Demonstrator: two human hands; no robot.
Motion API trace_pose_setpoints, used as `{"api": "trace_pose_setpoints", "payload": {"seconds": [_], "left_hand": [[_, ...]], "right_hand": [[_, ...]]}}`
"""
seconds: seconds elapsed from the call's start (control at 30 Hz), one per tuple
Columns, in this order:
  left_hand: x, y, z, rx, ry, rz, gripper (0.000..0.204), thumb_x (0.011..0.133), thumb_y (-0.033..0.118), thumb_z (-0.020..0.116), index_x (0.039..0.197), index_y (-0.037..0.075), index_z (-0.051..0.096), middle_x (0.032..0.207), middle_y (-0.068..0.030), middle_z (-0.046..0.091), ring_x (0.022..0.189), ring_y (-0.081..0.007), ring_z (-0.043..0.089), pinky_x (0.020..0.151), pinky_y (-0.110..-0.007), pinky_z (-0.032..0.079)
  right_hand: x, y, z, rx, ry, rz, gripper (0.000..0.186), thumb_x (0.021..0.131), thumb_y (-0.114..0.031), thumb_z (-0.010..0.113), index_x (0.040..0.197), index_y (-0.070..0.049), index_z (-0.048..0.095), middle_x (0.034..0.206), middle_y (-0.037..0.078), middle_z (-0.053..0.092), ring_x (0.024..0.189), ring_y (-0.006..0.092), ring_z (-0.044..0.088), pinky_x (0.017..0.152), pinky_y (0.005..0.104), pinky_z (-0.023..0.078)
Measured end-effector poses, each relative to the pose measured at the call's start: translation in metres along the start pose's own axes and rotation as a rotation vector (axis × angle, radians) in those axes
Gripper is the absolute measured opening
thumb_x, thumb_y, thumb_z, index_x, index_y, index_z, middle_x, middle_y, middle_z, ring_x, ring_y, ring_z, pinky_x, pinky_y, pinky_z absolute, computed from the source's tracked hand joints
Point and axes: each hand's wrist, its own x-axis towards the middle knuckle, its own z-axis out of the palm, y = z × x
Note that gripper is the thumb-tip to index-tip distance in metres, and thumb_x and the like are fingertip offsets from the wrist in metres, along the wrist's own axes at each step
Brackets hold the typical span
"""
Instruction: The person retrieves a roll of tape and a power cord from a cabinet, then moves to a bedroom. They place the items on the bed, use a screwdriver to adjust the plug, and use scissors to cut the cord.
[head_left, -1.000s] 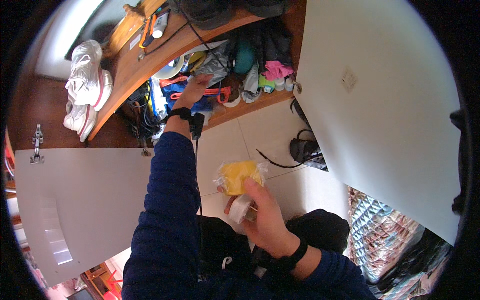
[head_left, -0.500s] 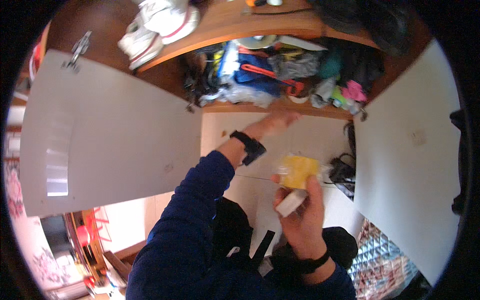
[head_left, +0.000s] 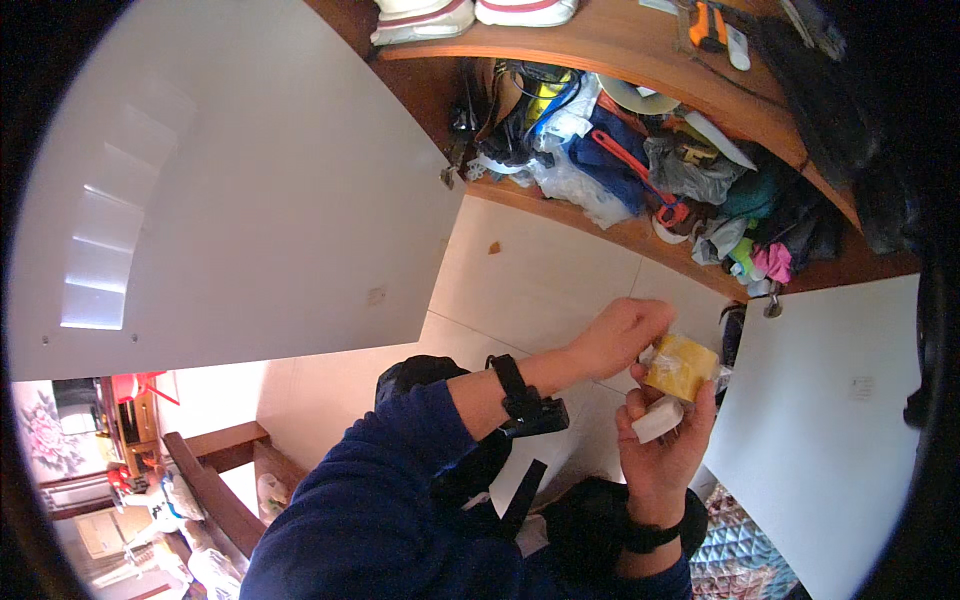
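In my right hand is a yellow square block in clear plastic wrap, held upright at the fingertips. The same hand also grips a small white block, lower down against the fingers. My left hand is closed at the upper left corner of the yellow block, its fingers curled; whether they pinch the wrap is hidden. Both hands are over the pale floor in front of the open cabinet.
Ahead, a low cabinet shelf is crammed with bags, cables, a tape roll and a red-handled tool. White doors stand open at left and right. White shoes and an orange cutter lie on the upper board.
My left hand has come down from near the shelf edge to the yellow block, its fingers now curled. The view has turned, and my right hand keeps both blocks.
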Motion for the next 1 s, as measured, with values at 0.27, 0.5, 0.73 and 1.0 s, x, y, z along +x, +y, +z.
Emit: {"api": "trace_pose_setpoints", "payload": {"seconds": [0.27,0.5,0.73,1.0], "left_hand": [[0.01,-0.019,-0.006,0.16,-0.012,0.132,0.041,0.1,0.032,0.05,0.079,-0.002,0.059,0.069,-0.0183,0.061,0.063,-0.0324,0.059,0.062,-0.042,0.046],[0.009,-0.017,-0.025,0.33,0.091,0.194,0.034,0.091,0.028,0.059,0.074,0.0,0.062,0.07,-0.0202,0.062,0.066,-0.0401,0.062,0.061,-0.048,0.047],[0.001,-0.003,-0.036,0.293,0.118,0.163,0.037,0.091,0.029,0.058,0.068,0.001,0.062,0.069,-0.0195,0.063,0.066,-0.0391,0.062,0.062,-0.048,0.048],[0.002,-0.017,-0.036,0.259,0.141,0.153,0.034,0.102,0.028,0.047,0.088,0.0,0.062,0.074,-0.0153,0.063,0.062,-0.0236,0.06,0.063,-0.038,0.048]], "right_hand": [[0.01,0.005,0.002,-0.057,0.056,-0.013,0.051,0.099,-0.053,0.048,0.125,-0.01,0.054,0.105,0.015,0.067,0.064,0.0155,0.056,0.055,0.0277,0.045],[0.017,0.013,0.007,-0.007,0.089,0.031,0.051,0.098,-0.053,0.05,0.126,-0.01,0.054,0.107,0.014,0.067,0.066,0.0158,0.057,0.056,0.0272,0.046],[0.018,0.02,0.01,-0.04,0.043,0.064,0.052,0.098,-0.054,0.05,0.127,-0.011,0.054,0.107,0.014,0.067,0.071,0.0171,0.06,0.058,0.028,0.048],[0.016,0.025,0.012,-0.009,0.088,0.102,0.053,0.098,-0.054,0.05,0.129,-0.011,0.052,0.106,0.016,0.068,0.07,0.0175,0.059,0.058,0.0291,0.046]]}}
